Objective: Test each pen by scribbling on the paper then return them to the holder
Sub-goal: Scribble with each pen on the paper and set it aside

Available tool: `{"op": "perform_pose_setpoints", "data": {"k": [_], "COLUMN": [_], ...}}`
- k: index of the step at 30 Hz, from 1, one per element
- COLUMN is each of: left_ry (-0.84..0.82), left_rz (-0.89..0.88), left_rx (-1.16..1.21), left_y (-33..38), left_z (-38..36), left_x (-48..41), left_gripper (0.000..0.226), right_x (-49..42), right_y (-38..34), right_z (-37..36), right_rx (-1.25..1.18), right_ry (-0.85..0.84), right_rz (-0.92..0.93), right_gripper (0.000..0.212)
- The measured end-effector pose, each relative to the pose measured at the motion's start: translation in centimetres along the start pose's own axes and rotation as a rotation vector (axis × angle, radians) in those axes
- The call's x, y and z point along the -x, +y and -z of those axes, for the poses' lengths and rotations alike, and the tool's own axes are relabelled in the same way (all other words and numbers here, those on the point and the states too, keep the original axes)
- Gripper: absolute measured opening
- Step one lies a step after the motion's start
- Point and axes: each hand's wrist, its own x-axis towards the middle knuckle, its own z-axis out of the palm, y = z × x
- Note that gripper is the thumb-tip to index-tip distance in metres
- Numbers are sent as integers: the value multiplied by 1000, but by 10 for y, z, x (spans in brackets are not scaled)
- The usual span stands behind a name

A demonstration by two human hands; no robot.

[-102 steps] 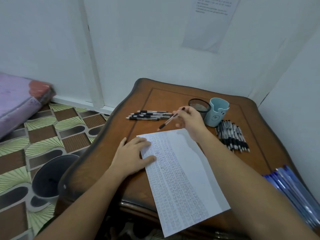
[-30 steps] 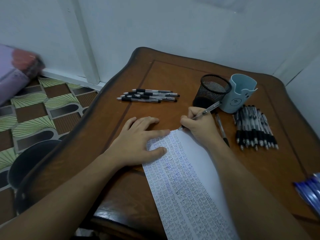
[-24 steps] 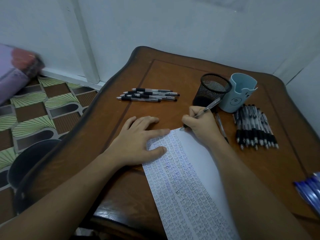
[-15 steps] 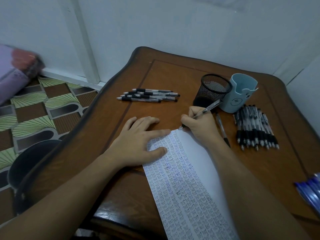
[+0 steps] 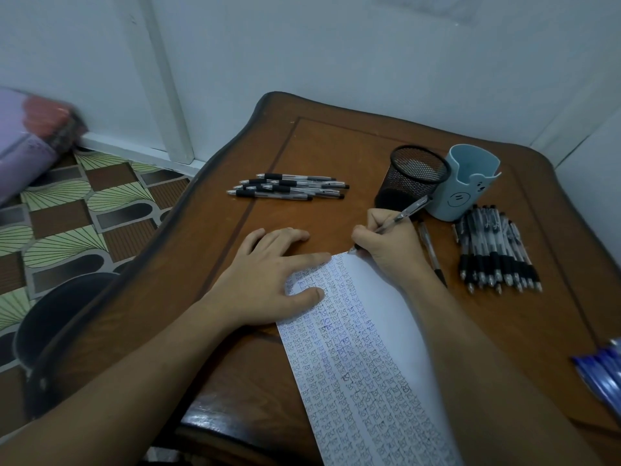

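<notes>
R hand (image 5: 391,245) pinches a clear-barrelled pen w/ black grip (image 5: 400,218), tip on the far edge of a long white paper sheet (image 5: 379,290). The sheet's left part is packed w/ rows of small blue and black scribbles; its right strip is blank. L hand (image 5: 268,280) lies flat, fingers spread, thumb and index on the sheet's far-left corner.

Also on the dark brown carved wooden table (image 5: 336,146):
- black wire-mesh cup (image 5: 411,178) just beside a pale blue plastic holder w/ a face (image 5: 467,186)
- loose row of matching pens (image 5: 289,188), far left
- bigger pen bundle (image 5: 497,250), near side of the holder
- single pen (image 5: 431,253) btwn R hand and bundle
- blue items (image 5: 601,375) at the right edge, possibly packs, too blurred to tell
</notes>
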Motion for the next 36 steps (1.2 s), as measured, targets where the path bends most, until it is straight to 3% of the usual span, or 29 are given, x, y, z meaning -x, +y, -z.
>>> {"op": "perform_pose_setpoints", "data": {"k": [36], "left_ry": [-15], "left_rz": [4], "left_rx": [-1], "left_y": [-1], "left_z": [0], "left_x": [1], "left_gripper": [67], "right_x": [-1], "right_y": [1], "right_z": [2], "right_rx": [44], "right_ry": [24], "right_rz": [42], "right_gripper": [47]}}
